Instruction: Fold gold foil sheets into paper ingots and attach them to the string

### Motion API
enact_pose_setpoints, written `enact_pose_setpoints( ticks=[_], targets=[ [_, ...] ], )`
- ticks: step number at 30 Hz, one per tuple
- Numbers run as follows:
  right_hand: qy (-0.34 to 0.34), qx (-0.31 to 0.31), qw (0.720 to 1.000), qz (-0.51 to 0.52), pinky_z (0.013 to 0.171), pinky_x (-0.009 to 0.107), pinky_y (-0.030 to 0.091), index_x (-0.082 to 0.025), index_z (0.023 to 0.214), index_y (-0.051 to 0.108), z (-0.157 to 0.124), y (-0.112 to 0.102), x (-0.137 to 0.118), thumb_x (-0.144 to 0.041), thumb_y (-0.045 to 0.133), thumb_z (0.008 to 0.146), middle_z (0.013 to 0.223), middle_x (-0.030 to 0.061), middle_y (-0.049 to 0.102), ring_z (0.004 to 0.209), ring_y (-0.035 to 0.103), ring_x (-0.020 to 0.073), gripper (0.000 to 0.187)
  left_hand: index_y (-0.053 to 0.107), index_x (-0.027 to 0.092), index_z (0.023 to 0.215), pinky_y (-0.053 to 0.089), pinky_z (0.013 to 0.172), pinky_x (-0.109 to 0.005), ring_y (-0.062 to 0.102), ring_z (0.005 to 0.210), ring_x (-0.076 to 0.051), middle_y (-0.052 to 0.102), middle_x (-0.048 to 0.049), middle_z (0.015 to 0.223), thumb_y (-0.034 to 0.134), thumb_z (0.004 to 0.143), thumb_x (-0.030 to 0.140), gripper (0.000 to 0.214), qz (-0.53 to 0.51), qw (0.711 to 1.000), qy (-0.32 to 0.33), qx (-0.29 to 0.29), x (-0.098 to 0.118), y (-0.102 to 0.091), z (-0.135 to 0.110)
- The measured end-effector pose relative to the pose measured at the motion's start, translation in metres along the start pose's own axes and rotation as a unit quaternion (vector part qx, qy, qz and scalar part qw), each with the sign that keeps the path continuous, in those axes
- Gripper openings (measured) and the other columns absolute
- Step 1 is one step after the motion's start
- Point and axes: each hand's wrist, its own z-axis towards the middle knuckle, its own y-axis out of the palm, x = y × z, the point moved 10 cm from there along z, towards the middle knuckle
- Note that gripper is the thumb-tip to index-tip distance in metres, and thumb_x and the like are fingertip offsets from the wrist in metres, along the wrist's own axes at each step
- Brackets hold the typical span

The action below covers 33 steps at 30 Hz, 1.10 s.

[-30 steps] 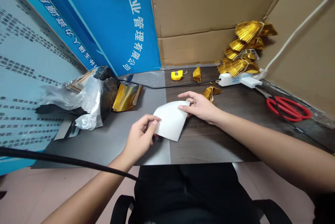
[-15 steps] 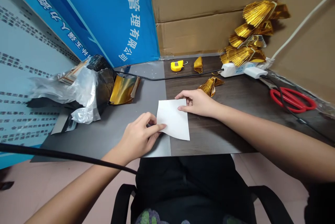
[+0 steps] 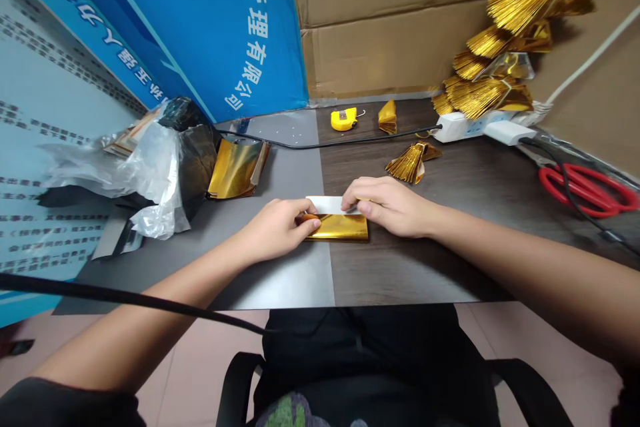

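Note:
A sheet of gold foil paper (image 3: 345, 228) lies on the desk in front of me, its near part folded over so that the gold side faces up. Behind the fold a strip of its white side shows. My left hand (image 3: 280, 227) is closed at the left end, thumb on the gold flap and fingers behind it. At the right end my right hand (image 3: 387, 206) has its fingers curled on the paper, thumb close to the index finger. The fingers partly cover both ends of the sheet.
A gold paper stack (image 3: 236, 170) sits left beside plastic bags (image 3: 160, 160). Behind are a yellow tape measure (image 3: 343, 119), a folded gold piece (image 3: 387, 116) and a pleated gold fan (image 3: 407, 162). Right: fan bundles (image 3: 477, 95), a power strip (image 3: 457, 126), red scissors (image 3: 585, 190).
The paper lay flat with its white side up; its near part is now folded away from me, showing gold. My left hand has moved up, and the view has shifted slightly.

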Motion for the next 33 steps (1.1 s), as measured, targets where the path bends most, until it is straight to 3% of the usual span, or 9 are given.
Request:
enact_pose_setpoints(
  ticks=[4,7,15,18,23,33],
  targets=[
    [0.013,0.003,0.999,-0.051,0.077,0.036,0.050,-0.018,0.077,0.066,0.000,0.004,0.002,-0.035,0.064,0.093,0.091,0.0086,0.071,0.085,0.063,0.0213,0.024,0.067,0.019,0.085,0.030,0.054,-0.022,0.054,0.055,-0.011,0.065,0.0025,0.064,0.059,0.089,0.035,0.018,0.005,1.000,-0.019,0.006,-0.005,-0.002,0.010],
    [0.019,0.005,0.998,-0.056,0.075,0.036,0.051,-0.019,0.075,0.063,0.001,0.006,0.006,-0.030,0.065,0.092,0.089,0.0075,0.071,0.084,0.062,0.0212,0.020,0.066,0.020,0.089,0.030,0.053,-0.022,0.053,0.051,-0.010,0.062,0.0052,0.058,0.061,0.089,0.037,0.018,-0.006,1.000,-0.021,0.022,-0.010,-0.004,0.012],
    [0.027,0.010,0.997,-0.073,0.076,0.034,0.051,-0.020,0.078,0.063,0.002,0.007,0.010,-0.023,0.064,0.091,0.089,0.0057,0.070,0.084,0.061,0.0202,0.013,0.059,0.022,0.112,0.034,0.057,-0.023,0.056,0.052,-0.010,0.069,0.0066,0.067,0.055,0.093,0.035,0.024,0.036,0.997,-0.014,0.073,-0.021,-0.006,0.003],
    [0.025,0.021,0.996,-0.081,0.073,0.033,0.050,-0.020,0.080,0.062,0.001,0.006,0.011,-0.022,0.064,0.091,0.085,0.0048,0.069,0.082,0.060,0.0196,0.011,0.059,0.021,0.110,0.034,0.054,-0.022,0.051,0.047,-0.008,0.067,0.0076,0.065,0.053,0.094,0.035,0.022,0.023,0.993,0.022,0.110,-0.020,-0.007,-0.003],
    [0.032,0.025,0.996,-0.079,0.072,0.032,0.049,-0.020,0.083,0.063,0.001,0.007,0.013,-0.023,0.064,0.092,0.084,0.0044,0.068,0.081,0.059,0.0193,0.010,0.064,0.020,0.090,0.037,0.053,-0.019,0.046,0.047,-0.005,0.066,0.0082,0.064,0.055,0.091,0.024,0.009,0.037,0.981,0.115,0.153,-0.009,-0.012,-0.011],
    [0.005,0.032,0.996,-0.088,0.074,0.030,0.051,-0.019,0.087,0.076,0.000,0.007,0.005,-0.018,0.066,0.093,0.087,0.0057,0.069,0.084,0.061,0.0177,0.012,0.071,0.019,0.093,0.044,0.058,-0.021,0.054,0.053,-0.006,0.068,0.0054,0.068,0.059,0.093,0.024,0.014,0.081,0.966,0.170,0.178,-0.002,-0.014,-0.018]
  ],
)
